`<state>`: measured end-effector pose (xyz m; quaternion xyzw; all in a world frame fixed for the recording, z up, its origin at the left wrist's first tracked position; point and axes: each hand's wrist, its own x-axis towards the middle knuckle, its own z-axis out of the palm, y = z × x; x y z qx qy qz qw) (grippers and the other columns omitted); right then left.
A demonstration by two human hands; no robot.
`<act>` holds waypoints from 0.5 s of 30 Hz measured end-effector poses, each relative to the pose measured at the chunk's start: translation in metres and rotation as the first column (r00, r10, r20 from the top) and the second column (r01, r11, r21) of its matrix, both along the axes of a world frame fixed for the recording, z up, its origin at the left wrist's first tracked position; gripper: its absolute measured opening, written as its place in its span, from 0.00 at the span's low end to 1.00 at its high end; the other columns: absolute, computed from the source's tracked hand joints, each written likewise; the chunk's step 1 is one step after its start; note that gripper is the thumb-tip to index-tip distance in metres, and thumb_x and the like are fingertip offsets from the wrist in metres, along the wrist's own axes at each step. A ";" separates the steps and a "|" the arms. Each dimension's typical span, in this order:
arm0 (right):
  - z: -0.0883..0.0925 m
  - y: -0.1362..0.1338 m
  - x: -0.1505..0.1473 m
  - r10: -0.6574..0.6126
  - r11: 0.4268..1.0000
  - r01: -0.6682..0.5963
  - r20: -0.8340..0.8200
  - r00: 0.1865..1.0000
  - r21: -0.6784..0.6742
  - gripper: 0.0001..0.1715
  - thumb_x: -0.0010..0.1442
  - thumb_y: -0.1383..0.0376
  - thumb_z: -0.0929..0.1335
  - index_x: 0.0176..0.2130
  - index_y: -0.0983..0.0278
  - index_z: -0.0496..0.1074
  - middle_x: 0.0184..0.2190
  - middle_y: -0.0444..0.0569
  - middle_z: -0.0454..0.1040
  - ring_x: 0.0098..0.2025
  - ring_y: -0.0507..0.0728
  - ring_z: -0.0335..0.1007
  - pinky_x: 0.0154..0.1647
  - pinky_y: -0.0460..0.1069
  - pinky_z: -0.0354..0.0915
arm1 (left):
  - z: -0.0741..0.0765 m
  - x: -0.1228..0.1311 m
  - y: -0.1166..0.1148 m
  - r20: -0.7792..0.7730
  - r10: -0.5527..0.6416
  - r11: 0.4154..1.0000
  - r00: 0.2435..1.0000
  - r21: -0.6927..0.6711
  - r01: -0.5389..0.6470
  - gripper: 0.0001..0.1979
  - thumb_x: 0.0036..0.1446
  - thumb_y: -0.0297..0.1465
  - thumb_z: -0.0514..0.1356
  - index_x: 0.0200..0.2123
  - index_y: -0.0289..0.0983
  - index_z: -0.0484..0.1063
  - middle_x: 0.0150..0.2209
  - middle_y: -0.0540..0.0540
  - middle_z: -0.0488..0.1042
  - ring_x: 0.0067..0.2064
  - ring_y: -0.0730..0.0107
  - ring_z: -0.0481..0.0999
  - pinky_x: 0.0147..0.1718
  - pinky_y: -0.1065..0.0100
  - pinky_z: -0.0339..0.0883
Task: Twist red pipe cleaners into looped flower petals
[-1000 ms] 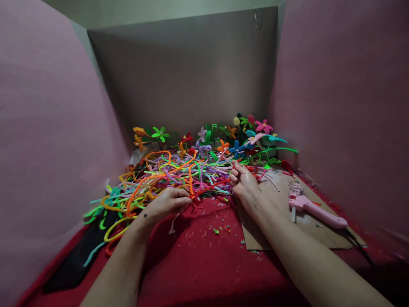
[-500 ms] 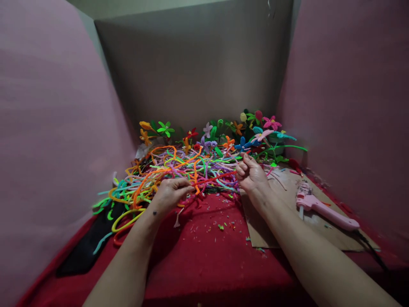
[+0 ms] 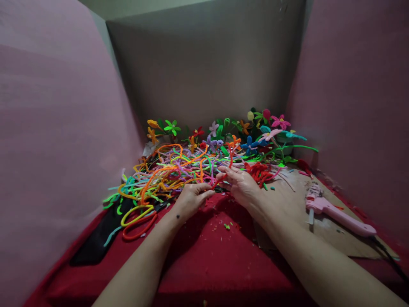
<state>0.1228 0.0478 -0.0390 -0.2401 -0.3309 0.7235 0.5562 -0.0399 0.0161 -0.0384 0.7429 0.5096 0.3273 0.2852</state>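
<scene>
A red pipe cleaner runs between my two hands, its free end standing up and slightly bent. My left hand pinches one end between thumb and fingertips. With its fingers curled round the middle part, my right hand grips the same pipe cleaner close by. Behind both hands spreads a tangled heap of colourful pipe cleaners. Just beyond my right hand lies a bunch of short red pipe cleaner pieces.
A pink glue gun lies on a cardboard sheet at the right. Several pipe cleaner flowers stand along the back. Scissors with red and yellow handles and a black flat object lie left on the red cloth.
My hands have come closer together, so the pipe cleaner, stretched between them before, now bends upward past my right hand. The red bunch beside my right hand has come into view.
</scene>
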 end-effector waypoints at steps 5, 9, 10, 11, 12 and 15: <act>0.007 0.010 0.014 -0.138 0.987 0.119 -0.204 0.969 -0.105 0.09 0.58 0.70 0.62 0.26 0.65 0.66 0.11 0.38 0.59 0.13 0.46 0.54 0.14 0.41 0.57 | -0.006 0.009 -0.006 -0.186 -0.143 0.988 0.972 0.026 0.150 0.16 0.55 0.37 0.53 0.20 0.36 0.65 0.17 0.55 0.55 0.21 0.78 0.53 0.23 0.74 0.49; 0.012 0.020 0.026 -0.181 0.978 0.152 -0.225 0.957 -0.143 0.09 0.58 0.69 0.61 0.25 0.64 0.62 0.10 0.35 0.51 0.10 0.45 0.42 0.09 0.40 0.45 | -0.007 0.016 -0.010 -0.230 -0.204 0.978 0.952 -0.003 0.208 0.16 0.57 0.37 0.51 0.20 0.36 0.62 0.18 0.56 0.55 0.22 0.78 0.53 0.24 0.74 0.49; 0.013 0.022 0.028 -0.185 0.977 0.156 -0.218 0.958 -0.144 0.09 0.58 0.68 0.62 0.26 0.64 0.61 0.11 0.35 0.51 0.11 0.45 0.42 0.09 0.40 0.45 | -0.007 0.017 -0.010 -0.233 -0.207 0.978 0.950 -0.010 0.210 0.16 0.57 0.36 0.51 0.21 0.36 0.62 0.19 0.56 0.55 0.23 0.78 0.54 0.25 0.74 0.49; 0.013 0.023 0.029 -0.195 0.975 0.166 -0.209 0.958 -0.146 0.10 0.58 0.68 0.62 0.25 0.64 0.60 0.11 0.34 0.51 0.11 0.45 0.42 0.09 0.40 0.44 | -0.007 0.017 -0.010 -0.242 -0.219 0.975 0.945 -0.018 0.221 0.15 0.57 0.36 0.51 0.21 0.35 0.62 0.19 0.56 0.55 0.23 0.78 0.54 0.25 0.74 0.48; 0.012 0.024 0.030 -0.208 0.972 0.180 -0.200 0.957 -0.148 0.11 0.59 0.67 0.62 0.25 0.63 0.59 0.11 0.34 0.50 0.11 0.45 0.40 0.09 0.40 0.43 | -0.006 0.017 -0.011 -0.256 -0.236 0.971 0.937 -0.023 0.238 0.15 0.57 0.36 0.51 0.21 0.35 0.61 0.19 0.56 0.55 0.23 0.78 0.54 0.25 0.74 0.48; 0.012 0.025 0.032 -0.249 0.963 0.223 -0.180 0.952 -0.153 0.15 0.59 0.65 0.63 0.23 0.63 0.55 0.11 0.32 0.46 0.10 0.44 0.37 0.08 0.40 0.40 | -0.004 0.016 -0.011 -0.297 -0.286 0.957 0.911 -0.034 0.289 0.16 0.58 0.36 0.51 0.21 0.35 0.60 0.20 0.56 0.55 0.24 0.78 0.54 0.25 0.73 0.48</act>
